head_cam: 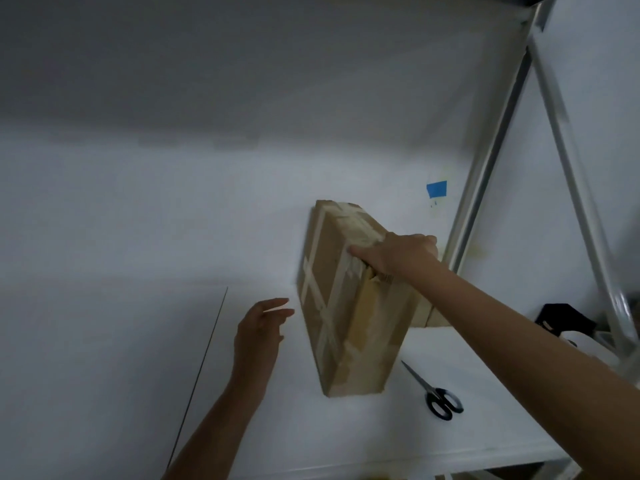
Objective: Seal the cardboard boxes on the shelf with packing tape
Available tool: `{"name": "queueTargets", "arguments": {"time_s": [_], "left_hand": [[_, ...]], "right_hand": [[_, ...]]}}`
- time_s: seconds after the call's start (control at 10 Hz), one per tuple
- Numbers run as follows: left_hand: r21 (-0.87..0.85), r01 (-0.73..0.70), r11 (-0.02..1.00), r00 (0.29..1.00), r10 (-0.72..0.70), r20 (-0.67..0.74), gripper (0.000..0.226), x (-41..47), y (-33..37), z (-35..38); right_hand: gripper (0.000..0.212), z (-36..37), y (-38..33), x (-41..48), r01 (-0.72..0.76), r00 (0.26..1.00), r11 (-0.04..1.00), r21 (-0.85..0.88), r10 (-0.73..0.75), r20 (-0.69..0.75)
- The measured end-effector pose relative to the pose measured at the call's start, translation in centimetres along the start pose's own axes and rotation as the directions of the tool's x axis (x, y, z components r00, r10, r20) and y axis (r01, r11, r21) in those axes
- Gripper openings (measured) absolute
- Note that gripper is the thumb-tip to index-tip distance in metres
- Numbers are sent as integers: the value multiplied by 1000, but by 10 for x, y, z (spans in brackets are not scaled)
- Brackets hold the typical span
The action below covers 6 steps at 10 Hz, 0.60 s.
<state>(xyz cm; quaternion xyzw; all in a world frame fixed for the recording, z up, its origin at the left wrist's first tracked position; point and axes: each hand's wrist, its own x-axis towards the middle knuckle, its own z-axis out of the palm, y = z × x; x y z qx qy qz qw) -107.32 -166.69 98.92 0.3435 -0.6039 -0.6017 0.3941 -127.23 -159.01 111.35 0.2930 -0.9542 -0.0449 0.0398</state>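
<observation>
A brown cardboard box (332, 306) stands on its narrow side on the white shelf (138, 341), crossed by strips of tan packing tape. My right hand (398, 254) grips its upper edge, thumb on the left face and fingers curled over the top. My left hand (258, 336) hovers just left of the box with relaxed fingers, touching nothing. A second cardboard box (434, 317) shows partly behind the first one and my right arm.
Black-handled scissors (433, 393) lie on the shelf to the right of the box. A black object (564, 322) sits at the far right by the metal shelf posts (485, 188). A blue tape patch (437, 189) is on the wall. The shelf's front edge runs along the bottom.
</observation>
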Motion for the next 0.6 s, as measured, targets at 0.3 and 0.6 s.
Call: {"name": "queueTargets", "arguments": {"time_s": [0.3,0.6], "left_hand": [[-83,-5,997,997,-2,-77,23,2,-10,-1],[-149,-41,988,989,19,-146,26,-1,-10,-19]], "right_hand": [[102,-1,-33,14,-61,997,995,-79,64,35],[90,-6,-25,10,-34,988,999,40,39,-150]]}}
